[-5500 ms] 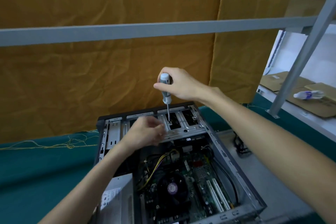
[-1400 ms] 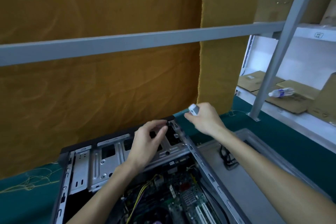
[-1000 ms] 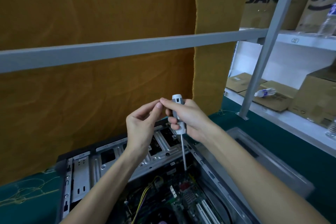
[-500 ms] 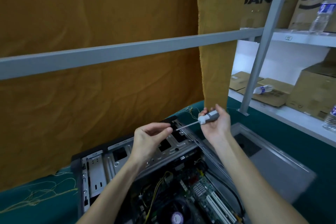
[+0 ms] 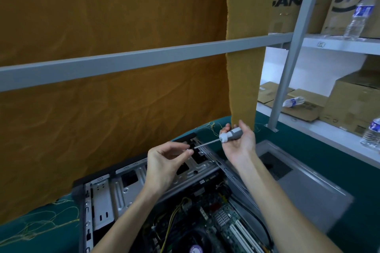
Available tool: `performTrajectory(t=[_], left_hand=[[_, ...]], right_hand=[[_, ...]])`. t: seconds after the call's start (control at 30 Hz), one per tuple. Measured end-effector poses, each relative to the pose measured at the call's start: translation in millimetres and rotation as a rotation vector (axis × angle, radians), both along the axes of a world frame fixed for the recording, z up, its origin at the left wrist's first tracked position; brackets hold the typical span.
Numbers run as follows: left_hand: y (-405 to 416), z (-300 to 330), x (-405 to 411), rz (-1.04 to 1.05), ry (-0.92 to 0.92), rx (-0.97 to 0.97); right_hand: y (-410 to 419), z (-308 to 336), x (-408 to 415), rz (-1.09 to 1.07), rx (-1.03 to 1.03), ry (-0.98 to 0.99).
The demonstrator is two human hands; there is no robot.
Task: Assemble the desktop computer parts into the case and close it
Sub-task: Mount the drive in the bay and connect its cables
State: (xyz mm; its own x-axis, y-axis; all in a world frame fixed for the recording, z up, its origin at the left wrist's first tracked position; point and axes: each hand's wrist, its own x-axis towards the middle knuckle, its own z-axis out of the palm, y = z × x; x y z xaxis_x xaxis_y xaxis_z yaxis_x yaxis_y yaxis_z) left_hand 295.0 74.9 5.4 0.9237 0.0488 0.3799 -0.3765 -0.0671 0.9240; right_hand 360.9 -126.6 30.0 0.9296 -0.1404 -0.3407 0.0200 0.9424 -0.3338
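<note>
The near end of the computer case (image 5: 98, 195) is cut off by the lower edge, together with most of the motherboard (image 5: 222, 220) and its fan (image 5: 195, 249). Whatever is pinched at the fingertips of the left hand (image 5: 164, 162) is too small to be identified. The screwdriver (image 5: 230, 135) tip is lost against the case. Part of the drive bracket (image 5: 127, 187) is hidden by the left forearm.

Two bare forearms, no sleeves, left hand (image 5: 164, 162), right hand (image 5: 239, 146)
</note>
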Motion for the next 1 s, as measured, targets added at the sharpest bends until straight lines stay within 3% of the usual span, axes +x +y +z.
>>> performTrajectory(t=[0.27, 0.5, 0.7, 1.0], left_hand=[[-0.9, -15.4, 4.5, 0.023, -0.055, 0.176], [-21.3, -30.5, 24.5, 0.142, 0.039, 0.605], [-37.5, -27.2, 36.2, 0.281, 0.085, 0.572], [-41.6, -28.3, 35.1, 0.109, 0.159, 0.620]], right_hand=[[-2.2, -0.8, 1.7, -0.011, -0.065, -0.014], [11.5, 17.9, -3.4, 0.003, -0.550, -0.332], [29.5, 43.6, 1.4, 0.032, -0.908, -0.535], [32.5, 34.7, 6.4, 0.049, -1.138, -0.623]])
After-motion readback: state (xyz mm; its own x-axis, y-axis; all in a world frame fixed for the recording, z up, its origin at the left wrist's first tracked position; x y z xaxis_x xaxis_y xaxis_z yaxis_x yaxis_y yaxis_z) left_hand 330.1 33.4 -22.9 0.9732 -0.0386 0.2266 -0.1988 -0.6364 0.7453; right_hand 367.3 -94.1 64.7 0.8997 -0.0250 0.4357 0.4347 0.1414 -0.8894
